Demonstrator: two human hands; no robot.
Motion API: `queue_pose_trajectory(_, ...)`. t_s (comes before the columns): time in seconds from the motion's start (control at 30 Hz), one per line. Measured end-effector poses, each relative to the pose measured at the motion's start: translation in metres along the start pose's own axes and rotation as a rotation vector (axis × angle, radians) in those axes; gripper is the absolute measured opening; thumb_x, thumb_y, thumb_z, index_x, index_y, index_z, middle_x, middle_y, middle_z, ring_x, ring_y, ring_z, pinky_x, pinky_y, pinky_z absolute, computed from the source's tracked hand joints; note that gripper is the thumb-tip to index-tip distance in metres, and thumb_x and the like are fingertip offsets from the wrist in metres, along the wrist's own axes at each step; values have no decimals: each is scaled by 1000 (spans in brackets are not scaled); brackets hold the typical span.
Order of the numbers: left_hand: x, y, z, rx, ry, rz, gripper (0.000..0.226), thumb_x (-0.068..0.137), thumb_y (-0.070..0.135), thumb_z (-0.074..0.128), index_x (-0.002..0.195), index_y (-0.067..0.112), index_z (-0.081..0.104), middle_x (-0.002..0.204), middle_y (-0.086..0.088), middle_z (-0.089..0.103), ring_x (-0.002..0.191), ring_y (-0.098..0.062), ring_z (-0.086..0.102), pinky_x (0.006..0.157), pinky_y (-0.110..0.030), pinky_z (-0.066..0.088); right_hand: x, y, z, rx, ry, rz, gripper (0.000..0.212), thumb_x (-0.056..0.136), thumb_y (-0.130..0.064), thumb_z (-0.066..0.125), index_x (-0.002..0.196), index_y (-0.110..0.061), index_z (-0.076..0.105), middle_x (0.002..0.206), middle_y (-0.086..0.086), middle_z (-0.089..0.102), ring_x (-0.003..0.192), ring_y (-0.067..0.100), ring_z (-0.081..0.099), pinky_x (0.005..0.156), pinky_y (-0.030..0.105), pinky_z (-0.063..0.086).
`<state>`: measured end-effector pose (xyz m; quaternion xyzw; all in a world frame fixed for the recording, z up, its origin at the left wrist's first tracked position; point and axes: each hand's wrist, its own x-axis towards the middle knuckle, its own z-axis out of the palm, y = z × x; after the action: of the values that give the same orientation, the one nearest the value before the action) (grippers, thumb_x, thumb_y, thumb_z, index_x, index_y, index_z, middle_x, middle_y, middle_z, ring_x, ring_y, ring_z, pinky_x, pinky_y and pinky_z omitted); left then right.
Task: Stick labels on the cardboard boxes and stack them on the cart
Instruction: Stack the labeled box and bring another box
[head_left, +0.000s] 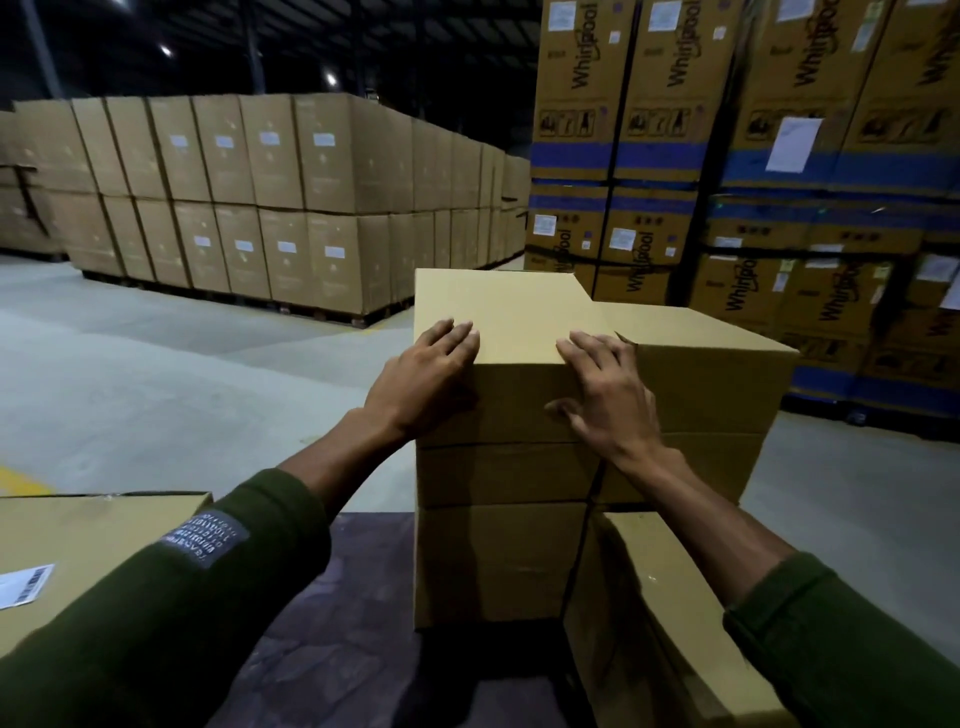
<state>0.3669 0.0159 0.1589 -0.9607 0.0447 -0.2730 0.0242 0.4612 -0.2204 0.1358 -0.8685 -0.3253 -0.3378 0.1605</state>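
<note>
Seating the top box (511, 317) on the stack, on the dark cart deck (363, 597).

Press evenly from both near corners; square edges flush with the boxes beneath and against the neighbouring stack (711, 384) before release. Left hand (423, 379) laid flat over the near left corner, fingers straight on the lid, gripping nothing. Right hand (605, 392) spread over the near right corner, thumb down the front face, likewise unclenched. Labelled box (78, 551) waiting at lower left.
</note>
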Motion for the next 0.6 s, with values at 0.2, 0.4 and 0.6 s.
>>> queue_pose_trajectory(0.2,10,-5,2,4,-26,18,84,90,38,68,156,15,22,163,-6,20,151,-24,11,110,-52,40,5,1,4,12,-19,26,81,76,-33,83,145,-21,43,150,5,43,138,28,30,89,55,53)
queue_pose_trajectory(0.4,18,-12,8,-4,-33,40,86,87,40,70,155,15,24,162,-6,24,150,-25,15,107,-54,42,9,4,8,29,-47,37,82,78,-32,82,148,-20,40,153,5,40,140,28,27,99,56,48)
queue_pose_trajectory(0.6,23,-20,9,-30,-36,45,89,82,46,75,152,15,31,158,-11,30,146,-30,24,105,-56,43,17,2,7,30,-76,37,83,78,-34,81,148,-21,38,154,5,38,141,28,25,103,56,44)
